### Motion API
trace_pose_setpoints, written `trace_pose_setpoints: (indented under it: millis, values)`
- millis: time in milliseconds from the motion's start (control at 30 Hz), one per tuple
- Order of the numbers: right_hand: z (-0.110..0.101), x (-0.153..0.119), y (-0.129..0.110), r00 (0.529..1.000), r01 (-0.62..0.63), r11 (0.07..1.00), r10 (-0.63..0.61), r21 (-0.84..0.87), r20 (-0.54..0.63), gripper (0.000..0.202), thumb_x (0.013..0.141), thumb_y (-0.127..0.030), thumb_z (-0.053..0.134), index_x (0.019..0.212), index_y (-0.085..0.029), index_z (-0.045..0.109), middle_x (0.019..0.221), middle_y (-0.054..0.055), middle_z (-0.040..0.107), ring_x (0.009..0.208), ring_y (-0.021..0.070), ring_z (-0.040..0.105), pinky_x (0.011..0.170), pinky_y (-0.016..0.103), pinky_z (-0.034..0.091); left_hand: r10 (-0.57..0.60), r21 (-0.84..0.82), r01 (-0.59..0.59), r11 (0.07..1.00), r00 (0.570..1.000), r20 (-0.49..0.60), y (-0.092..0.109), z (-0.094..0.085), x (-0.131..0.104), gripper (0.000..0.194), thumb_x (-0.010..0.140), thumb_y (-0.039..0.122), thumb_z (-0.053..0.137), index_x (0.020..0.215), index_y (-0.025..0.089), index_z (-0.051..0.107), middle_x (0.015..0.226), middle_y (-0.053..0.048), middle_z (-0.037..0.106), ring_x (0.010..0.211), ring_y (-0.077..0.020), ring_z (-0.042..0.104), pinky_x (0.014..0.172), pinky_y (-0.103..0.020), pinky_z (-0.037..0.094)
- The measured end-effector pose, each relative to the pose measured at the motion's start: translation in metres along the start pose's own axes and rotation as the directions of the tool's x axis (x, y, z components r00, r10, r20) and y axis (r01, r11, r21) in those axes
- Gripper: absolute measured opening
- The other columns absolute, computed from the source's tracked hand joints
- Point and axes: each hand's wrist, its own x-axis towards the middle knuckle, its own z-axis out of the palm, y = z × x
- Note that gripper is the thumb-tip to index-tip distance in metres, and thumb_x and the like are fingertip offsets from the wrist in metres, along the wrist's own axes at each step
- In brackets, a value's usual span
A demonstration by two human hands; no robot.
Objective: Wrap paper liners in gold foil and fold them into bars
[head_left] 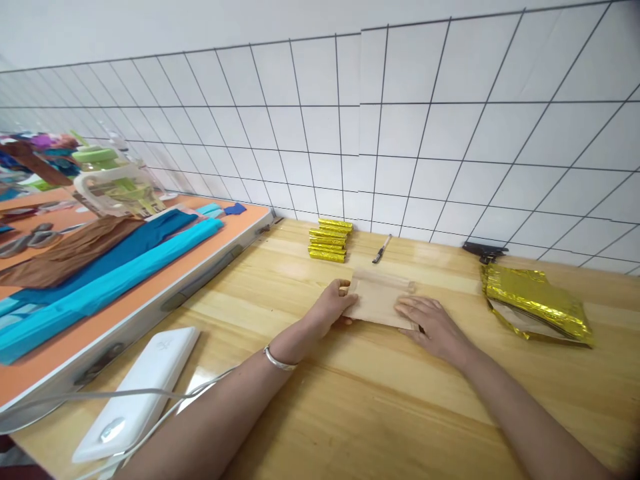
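Holding the left edge of a beige sheet (380,300) in the left hand (334,304), with the thumb on top and the grip closed in on that edge. Touching the right part of the same sheet with the right hand (434,324), fingers slightly apart and laid over the edge; cannot tell whether pinched between thumb and fingers. Lying mid-scene on the wooden tabletop (350,413), with a folded strip along the far side. Hidden under both hands at the side edges; hard to make out whether paper or thin film. Wearing a silver bracelet (279,360) on the left wrist.

Beyond, near the wall, gold foil strips (330,241) to the left and a pen (381,249) to the right of them. Farther right, a gold foil bundle (537,303), just beside a black object (485,251), too unclear to name. Near left, a white device (137,393), partly crossed by cables (165,393) and cut off from full view.
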Motion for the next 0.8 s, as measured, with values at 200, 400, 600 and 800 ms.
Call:
trace_pose_setpoints:
  millis: [200, 400, 600, 800]
  values:
    - [0.01, -0.003, 0.018, 0.999, 0.025, 0.986, -0.019, 0.164, -0.038, 0.041, 0.077, -0.012, 0.046, 0.114, -0.028, 0.058, 0.123, 0.004, 0.056, 0.116, 0.0217, 0.047, 0.096, 0.044, 0.036, 0.404, 0.402, -0.46, 0.792, 0.888, 0.221, 0.017, -0.051, -0.005, 0.039, 0.078, 0.023, 0.055, 0.117, 0.023, 0.05, 0.125, -0.008, 0.049, 0.109, -0.021, 0.051, 0.087, -0.034, 0.046]
    - [0.003, 0.001, 0.014, 0.994, -0.043, 0.944, 0.072, 0.326, -0.079, 0.029, 0.081, -0.022, 0.05, 0.108, -0.024, 0.062, 0.105, 0.006, 0.065, 0.102, 0.0217, 0.055, 0.089, 0.039, 0.042, 0.363, 0.414, -0.687, 0.597, 0.692, 0.624, 0.023, -0.039, -0.013, 0.052, 0.074, 0.026, 0.062, 0.124, 0.025, 0.048, 0.128, -0.004, 0.05, 0.114, -0.0198, 0.048, 0.097, -0.029, 0.036]
    - [-0.001, 0.003, -0.001, 0.952, -0.266, 0.828, 0.305, 0.493, 0.002, 0.026, 0.084, -0.039, 0.048, 0.095, -0.023, 0.066, 0.084, 0.003, 0.064, 0.076, 0.018, 0.059, 0.067, 0.029, 0.046, 0.307, 0.493, -0.455, 0.741, 0.883, 0.354, 0.007, -0.021, -0.008, 0.032, 0.084, 0.043, 0.046, 0.091, 0.018, 0.066, 0.079, 0.0, 0.066, 0.07, -0.0149, 0.057, 0.062, -0.021, 0.041]
    - [0.007, 0.012, -0.002, 0.895, -0.418, 0.846, 0.446, 0.332, -0.009, 0.024, 0.082, -0.043, 0.047, 0.09, -0.027, 0.064, 0.073, -0.002, 0.064, 0.064, 0.0174, 0.057, 0.055, 0.026, 0.04, 0.403, 0.651, -0.342, 0.677, 0.913, 0.061, -0.005, -0.017, 0.001, 0.033, 0.079, 0.045, 0.052, 0.061, 0.017, 0.058, 0.057, 0.002, 0.052, 0.056, -0.0127, 0.046, 0.054, -0.022, 0.033]
